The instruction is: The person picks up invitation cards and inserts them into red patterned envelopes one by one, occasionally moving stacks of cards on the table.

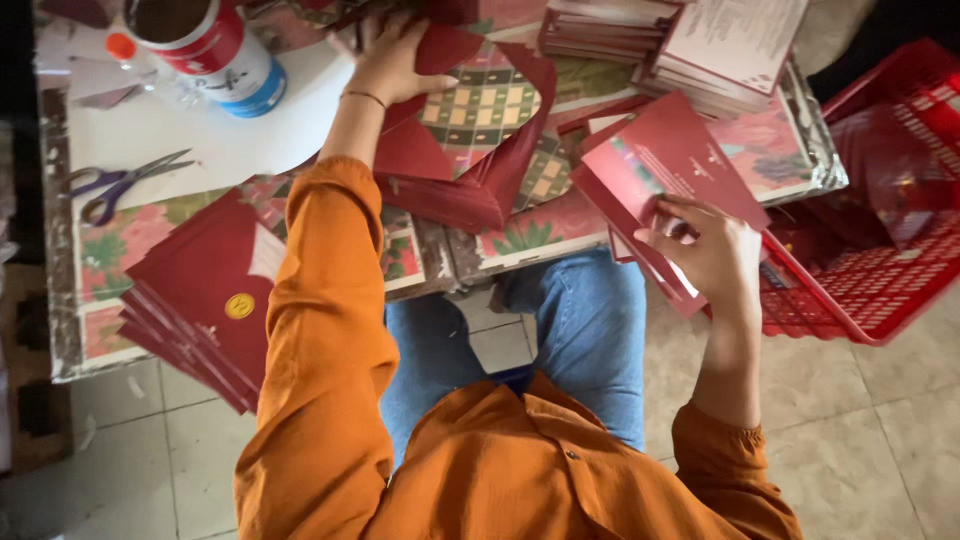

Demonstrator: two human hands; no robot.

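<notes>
Left hand: left hand [392, 55] lies flat, fingers spread, on the open flap of a dark red envelope [462, 130] with a green and cream checked lining; grip apart, pressing rather than clasping.
Right hand: right hand [712, 250] has its grip clamped on a dark red card [672, 160], thumb on the face, held tilted just beyond the table [240, 150] edge.
Envelope stack: closed dark red envelopes [200, 300], one bearing a round gold seal [239, 306], fanned at the table's near left corner.
Card piles: stacks of cards [690, 50] at the far right of the table.
Tin: round red, white and blue can [215, 50], far left.
Scissors: purple-handled scissors [125, 182], left edge.
Crate: red plastic crate [880, 230] on the floor, right.
</notes>
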